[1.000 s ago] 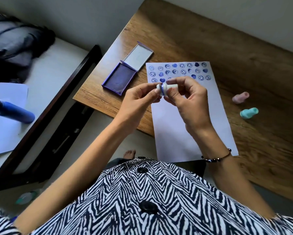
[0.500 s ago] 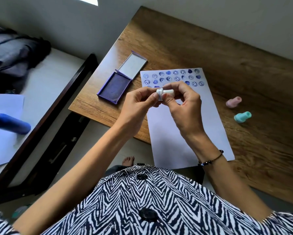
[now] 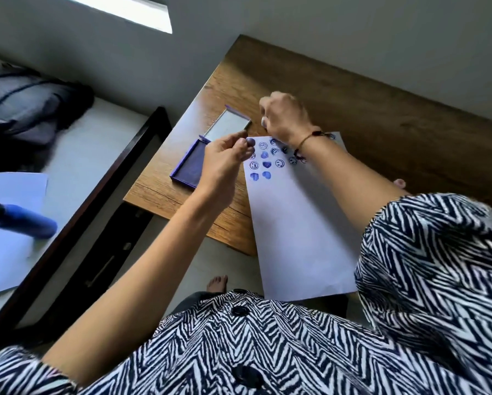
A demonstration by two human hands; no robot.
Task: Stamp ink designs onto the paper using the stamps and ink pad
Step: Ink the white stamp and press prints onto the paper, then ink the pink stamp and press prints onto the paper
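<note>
Left hand (image 3: 224, 159) raised, forearm running up from lower left, fingers curled, thumb and fingertips pinched together; whether anything sat in the pinch could not be told. Right hand (image 3: 284, 116) reached farther forward, back of hand up, fingers curled under and mostly hidden. Right wrist wore a beaded bracelet (image 3: 307, 141); patterned sleeve (image 3: 438, 266) covered upper arm.

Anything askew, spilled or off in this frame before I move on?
One thing: the paper sits skewed on the table, and its near end hangs past the table's front edge, unsupported. The ink pad lies open beside it with no ink spilled. The stamped designs run in rows.
</note>
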